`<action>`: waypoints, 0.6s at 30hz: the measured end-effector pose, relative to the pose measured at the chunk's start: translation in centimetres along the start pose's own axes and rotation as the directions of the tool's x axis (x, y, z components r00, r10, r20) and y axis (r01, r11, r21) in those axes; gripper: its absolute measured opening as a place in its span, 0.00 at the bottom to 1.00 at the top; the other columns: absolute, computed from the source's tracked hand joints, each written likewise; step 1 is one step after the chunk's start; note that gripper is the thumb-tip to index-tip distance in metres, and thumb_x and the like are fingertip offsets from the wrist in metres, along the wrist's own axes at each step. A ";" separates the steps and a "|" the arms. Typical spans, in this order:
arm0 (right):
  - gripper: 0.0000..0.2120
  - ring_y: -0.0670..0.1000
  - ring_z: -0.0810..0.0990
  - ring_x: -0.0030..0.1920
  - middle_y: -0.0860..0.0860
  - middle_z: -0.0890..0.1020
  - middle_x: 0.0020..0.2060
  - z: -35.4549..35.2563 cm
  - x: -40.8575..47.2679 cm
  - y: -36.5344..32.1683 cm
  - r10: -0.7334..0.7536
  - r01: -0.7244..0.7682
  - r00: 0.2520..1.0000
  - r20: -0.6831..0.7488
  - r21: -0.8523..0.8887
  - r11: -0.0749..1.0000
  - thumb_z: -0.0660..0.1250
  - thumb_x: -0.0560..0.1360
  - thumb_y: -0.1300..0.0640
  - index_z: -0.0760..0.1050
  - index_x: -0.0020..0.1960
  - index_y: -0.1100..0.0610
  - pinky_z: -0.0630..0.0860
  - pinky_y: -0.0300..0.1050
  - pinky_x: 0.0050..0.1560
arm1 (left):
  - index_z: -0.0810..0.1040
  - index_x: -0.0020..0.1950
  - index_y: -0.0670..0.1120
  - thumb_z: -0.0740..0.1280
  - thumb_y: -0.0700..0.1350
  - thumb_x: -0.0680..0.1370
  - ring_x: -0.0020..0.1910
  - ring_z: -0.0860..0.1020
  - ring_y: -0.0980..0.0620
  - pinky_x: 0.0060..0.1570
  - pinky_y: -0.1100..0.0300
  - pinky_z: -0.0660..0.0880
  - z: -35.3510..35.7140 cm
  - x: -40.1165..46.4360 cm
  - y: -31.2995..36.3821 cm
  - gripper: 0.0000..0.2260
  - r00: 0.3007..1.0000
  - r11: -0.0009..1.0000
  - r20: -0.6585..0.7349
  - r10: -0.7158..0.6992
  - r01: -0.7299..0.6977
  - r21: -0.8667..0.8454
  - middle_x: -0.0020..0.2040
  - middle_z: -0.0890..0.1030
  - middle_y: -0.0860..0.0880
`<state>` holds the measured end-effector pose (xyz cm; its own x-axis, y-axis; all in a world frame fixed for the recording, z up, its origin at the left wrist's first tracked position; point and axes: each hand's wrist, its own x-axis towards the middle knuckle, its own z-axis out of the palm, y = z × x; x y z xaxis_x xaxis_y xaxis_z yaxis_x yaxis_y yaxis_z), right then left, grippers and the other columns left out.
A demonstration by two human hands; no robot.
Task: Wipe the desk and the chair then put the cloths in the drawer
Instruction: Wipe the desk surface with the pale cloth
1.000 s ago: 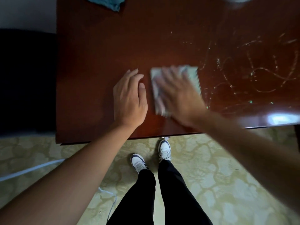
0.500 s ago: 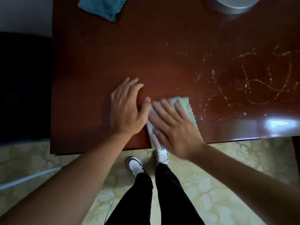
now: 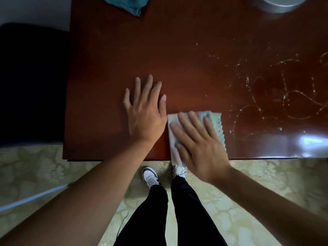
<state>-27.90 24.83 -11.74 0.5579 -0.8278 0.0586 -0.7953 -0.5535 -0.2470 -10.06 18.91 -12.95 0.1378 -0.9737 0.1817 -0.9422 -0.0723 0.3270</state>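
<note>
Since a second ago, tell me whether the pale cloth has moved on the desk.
Yes. The pale cloth under the right hand has slid toward the desk's near edge, now overhanging it.

We hold both arms out in front of us, bare to the elbow, reaching forward and down from the lower corners of the view. Our left hand (image 3: 145,114) lies flat, palm down, fingers straight and slightly fanned, thumb stretched out to the right; it closes on nothing. Our right hand (image 3: 198,144) is also palm down and flat, fingers spread and pointing up and to the left, pressing rather than curling into any grip; its outline is a little blurred. The left thumb tip sits just beside the right fingertips. Below the arms, our legs in black trousers (image 3: 177,213) and white trainers (image 3: 150,176) stand close together.
</note>
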 end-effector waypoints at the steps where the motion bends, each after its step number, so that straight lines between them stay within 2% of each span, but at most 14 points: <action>1: 0.24 0.57 0.55 0.78 0.55 0.61 0.77 -0.2 -0.2 0.2 -0.040 0.039 0.999 0.025 0.006 0.999 0.55 0.83 0.48 0.62 0.77 0.53 0.54 0.62 0.76 | 0.75 0.70 0.48 0.58 0.51 0.83 0.77 0.64 0.42 0.73 0.40 0.57 0.0 0.0 0.0 0.18 1.000 1.000 -0.002 -0.001 0.001 -0.006 0.74 0.71 0.47; 3: 0.24 0.60 0.58 0.77 0.57 0.63 0.76 -0.8 1.8 3.0 -0.084 0.086 0.996 0.043 -0.034 0.996 0.55 0.82 0.48 0.64 0.77 0.54 0.56 0.63 0.75 | 0.76 0.69 0.48 0.60 0.51 0.83 0.76 0.65 0.42 0.73 0.40 0.58 0.0 0.0 0.1 0.17 1.000 1.000 -0.010 -0.002 0.001 -0.014 0.74 0.72 0.47; 4: 0.24 0.61 0.60 0.76 0.58 0.64 0.76 -1.0 3.6 5.0 -0.041 0.042 0.999 0.018 -0.059 0.997 0.54 0.82 0.48 0.64 0.76 0.54 0.57 0.64 0.74 | 0.77 0.68 0.48 0.60 0.51 0.82 0.76 0.65 0.42 0.73 0.40 0.58 0.0 0.1 0.1 0.17 1.000 1.000 -0.015 -0.001 0.001 -0.019 0.73 0.73 0.47; 6: 0.25 0.62 0.59 0.77 0.58 0.64 0.76 -1.7 7.7 8.8 0.133 -0.136 0.990 -0.045 -0.076 0.988 0.52 0.82 0.46 0.63 0.77 0.54 0.55 0.65 0.74 | 0.77 0.68 0.48 0.61 0.51 0.82 0.76 0.66 0.41 0.73 0.40 0.58 0.0 0.1 0.0 0.17 1.000 1.000 -0.023 0.000 -0.001 -0.024 0.73 0.73 0.46; 8: 0.26 0.60 0.56 0.78 0.57 0.62 0.77 -1.8 9.2 9.5 0.265 -0.269 0.962 -0.067 -0.058 0.961 0.50 0.83 0.44 0.62 0.77 0.53 0.51 0.63 0.76 | 0.77 0.68 0.48 0.61 0.51 0.82 0.76 0.65 0.41 0.73 0.40 0.58 0.1 0.0 0.0 0.17 1.000 0.999 -0.022 -0.001 0.001 -0.033 0.73 0.73 0.47; 10: 0.25 0.61 0.57 0.77 0.57 0.63 0.76 -0.9 7.4 6.8 0.213 -0.218 0.973 -0.086 -0.057 0.974 0.52 0.83 0.45 0.63 0.77 0.53 0.53 0.64 0.75 | 0.77 0.68 0.48 0.61 0.52 0.82 0.76 0.65 0.42 0.74 0.41 0.57 0.2 -0.1 -0.1 0.17 1.000 0.999 -0.014 -0.012 0.012 -0.043 0.73 0.73 0.47; 13: 0.23 0.58 0.57 0.78 0.55 0.62 0.77 -0.3 1.7 2.2 0.029 -0.029 0.999 -0.019 -0.024 0.999 0.55 0.83 0.47 0.64 0.76 0.52 0.55 0.62 0.75 | 0.77 0.68 0.48 0.61 0.51 0.82 0.76 0.65 0.42 0.74 0.41 0.58 0.1 0.0 0.0 0.16 1.000 0.999 -0.028 -0.011 0.010 -0.040 0.73 0.73 0.47; 15: 0.23 0.57 0.58 0.77 0.54 0.63 0.76 -0.7 0.7 2.9 -0.053 0.053 0.998 0.019 -0.012 0.999 0.55 0.83 0.46 0.65 0.76 0.52 0.56 0.61 0.76 | 0.77 0.67 0.48 0.61 0.51 0.82 0.76 0.66 0.42 0.74 0.41 0.59 0.1 0.0 0.0 0.16 0.999 0.999 -0.038 -0.004 0.002 -0.043 0.73 0.73 0.47; 16: 0.23 0.59 0.59 0.77 0.55 0.64 0.76 -1.0 1.4 4.4 -0.052 0.052 0.998 0.027 -0.023 0.998 0.55 0.83 0.46 0.65 0.76 0.52 0.56 0.61 0.75 | 0.78 0.67 0.48 0.61 0.51 0.82 0.76 0.66 0.42 0.74 0.41 0.59 0.1 0.0 -0.1 0.16 0.999 0.999 -0.045 -0.003 0.001 -0.046 0.73 0.74 0.47; 18: 0.24 0.62 0.62 0.75 0.58 0.66 0.75 -1.5 4.1 8.1 0.071 -0.073 0.997 -0.030 -0.075 0.994 0.53 0.83 0.46 0.65 0.76 0.53 0.58 0.63 0.74 | 0.78 0.67 0.48 0.62 0.51 0.83 0.76 0.66 0.42 0.74 0.42 0.58 0.2 0.0 -0.1 0.15 0.999 0.999 -0.048 -0.003 0.001 -0.051 0.72 0.74 0.47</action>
<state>-32.38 16.82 -12.06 0.4926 -0.8675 0.0694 -0.8496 -0.4966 -0.1776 -10.02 18.90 -13.19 0.1553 -0.9619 0.2248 -0.9253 -0.0619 0.3743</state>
